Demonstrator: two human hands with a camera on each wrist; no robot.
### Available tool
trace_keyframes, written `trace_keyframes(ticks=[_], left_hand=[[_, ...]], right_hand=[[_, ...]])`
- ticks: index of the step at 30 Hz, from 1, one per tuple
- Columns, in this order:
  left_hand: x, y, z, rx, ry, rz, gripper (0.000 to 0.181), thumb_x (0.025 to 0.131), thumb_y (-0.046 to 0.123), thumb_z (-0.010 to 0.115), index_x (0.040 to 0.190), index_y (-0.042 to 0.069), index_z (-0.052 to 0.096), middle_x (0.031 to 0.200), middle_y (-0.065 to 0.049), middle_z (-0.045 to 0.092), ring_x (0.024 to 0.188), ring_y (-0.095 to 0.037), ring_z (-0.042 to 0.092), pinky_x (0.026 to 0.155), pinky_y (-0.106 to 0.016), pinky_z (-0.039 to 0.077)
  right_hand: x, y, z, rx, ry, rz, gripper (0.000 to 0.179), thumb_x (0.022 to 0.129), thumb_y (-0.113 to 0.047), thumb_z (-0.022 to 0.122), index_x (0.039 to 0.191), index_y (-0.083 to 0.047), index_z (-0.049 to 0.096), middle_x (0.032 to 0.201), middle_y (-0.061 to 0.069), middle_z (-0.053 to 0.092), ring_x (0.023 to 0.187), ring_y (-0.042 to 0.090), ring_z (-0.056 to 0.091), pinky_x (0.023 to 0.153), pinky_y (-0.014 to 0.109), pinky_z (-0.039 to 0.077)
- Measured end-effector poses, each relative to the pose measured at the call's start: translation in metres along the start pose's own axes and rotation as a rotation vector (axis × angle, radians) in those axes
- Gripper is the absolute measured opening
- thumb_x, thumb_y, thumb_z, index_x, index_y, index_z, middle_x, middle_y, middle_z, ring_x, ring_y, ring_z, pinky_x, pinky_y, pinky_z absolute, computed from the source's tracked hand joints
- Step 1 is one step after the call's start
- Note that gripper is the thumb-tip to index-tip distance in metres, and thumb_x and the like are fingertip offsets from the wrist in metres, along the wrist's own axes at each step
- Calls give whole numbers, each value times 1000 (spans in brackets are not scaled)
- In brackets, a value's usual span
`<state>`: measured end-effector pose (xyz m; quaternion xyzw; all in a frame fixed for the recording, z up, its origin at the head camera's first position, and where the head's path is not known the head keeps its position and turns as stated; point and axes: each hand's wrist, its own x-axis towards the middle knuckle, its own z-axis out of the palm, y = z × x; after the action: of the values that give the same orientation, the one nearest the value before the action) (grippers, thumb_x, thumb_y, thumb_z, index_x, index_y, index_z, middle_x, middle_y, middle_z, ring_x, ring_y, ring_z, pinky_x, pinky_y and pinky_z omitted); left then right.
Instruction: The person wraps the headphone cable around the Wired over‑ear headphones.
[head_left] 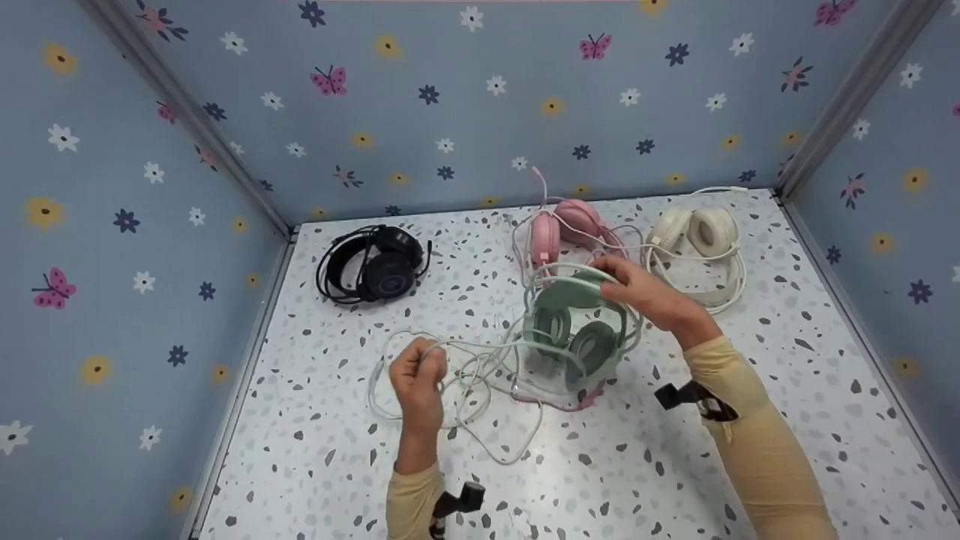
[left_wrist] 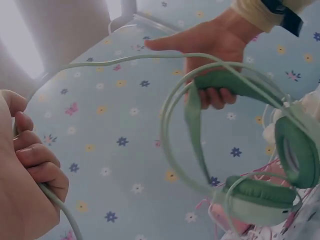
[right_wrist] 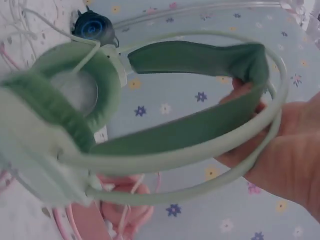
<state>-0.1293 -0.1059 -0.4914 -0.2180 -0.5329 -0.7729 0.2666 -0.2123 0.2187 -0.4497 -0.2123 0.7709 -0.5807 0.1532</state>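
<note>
A pair of green headphones is held by its headband in my right hand. In the right wrist view the fingers curl behind the dark green inner strap, beside the pale outer bands. My left hand grips the pale green cable, which runs across to the headphones. More of that cable lies in loose loops on the table between the hands. The two ear cups hang downward with their cushions showing.
Black headphones lie at the back left of the speckled table. Pink headphones sit behind the green pair, and white headphones at the back right. A pink cord shows beneath the green pair. Patterned walls enclose the table.
</note>
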Motion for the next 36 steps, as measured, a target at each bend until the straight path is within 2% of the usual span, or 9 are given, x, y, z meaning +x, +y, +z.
trace_keyframes(ticks=[7,11,14,18,21,25,28,31,36], left_hand=[[12,-6,-59,154,396,-288,36,100,6,48,65,5,36,53,2,26,44,-10,22,45,-22,20],[9,-23,-81,480,430,-562,17,101,14,49,96,-2,50,76,-6,45,65,-18,45,62,-28,38],[0,-30,-82,814,356,-623,34,99,18,52,128,3,43,109,-14,49,100,-29,49,86,-44,37],[-13,-30,-52,1045,273,-386,40,92,12,61,129,3,49,124,-18,49,117,-36,44,96,-54,31],[-20,-35,-16,996,77,-166,36,88,7,64,123,3,55,123,-15,53,118,-33,46,100,-50,33],[-19,-51,27,889,-281,-50,42,94,14,61,133,2,51,134,-14,49,132,-35,37,107,-51,29],[-8,-63,51,861,-417,-45,50,100,25,53,143,2,41,145,-14,42,140,-37,25,109,-55,24],[3,-74,66,796,-487,-57,51,103,30,47,146,4,38,141,-12,48,135,-30,37,106,-50,31],[-2,-87,74,566,-614,-171,32,106,24,42,127,7,58,90,-4,67,80,-11,62,73,-30,50]], right_hand=[[-6,-19,5,-549,255,76,54,76,-12,78,122,-2,53,101,13,61,87,27,59,74,43,49],[-12,-26,6,-671,306,-65,52,68,8,72,116,1,53,98,15,60,84,29,58,73,44,48],[-17,-28,6,-714,404,-116,46,67,13,64,111,2,53,94,14,57,81,28,55,70,43,45],[-24,-31,1,-668,529,-154,31,79,12,58,106,2,48,86,13,51,74,26,48,66,42,39],[-32,-33,-4,-596,579,-193,19,87,8,53,104,1,47,80,10,45,68,23,42,64,38,35],[-42,-39,-10,-486,630,-233,11,93,2,52,103,0,49,78,5,49,65,16,47,62,31,39],[-50,-46,-14,-371,663,-298,13,92,5,52,105,4,51,77,6,54,62,13,52,60,25,43],[-60,-52,-15,-185,678,-382,17,89,13,48,104,6,52,72,7,52,56,13,48,54,23,41],[-78,-61,-18,246,618,-557,14,91,14,43,99,5,52,59,5,38,44,15,30,45,28,28]])
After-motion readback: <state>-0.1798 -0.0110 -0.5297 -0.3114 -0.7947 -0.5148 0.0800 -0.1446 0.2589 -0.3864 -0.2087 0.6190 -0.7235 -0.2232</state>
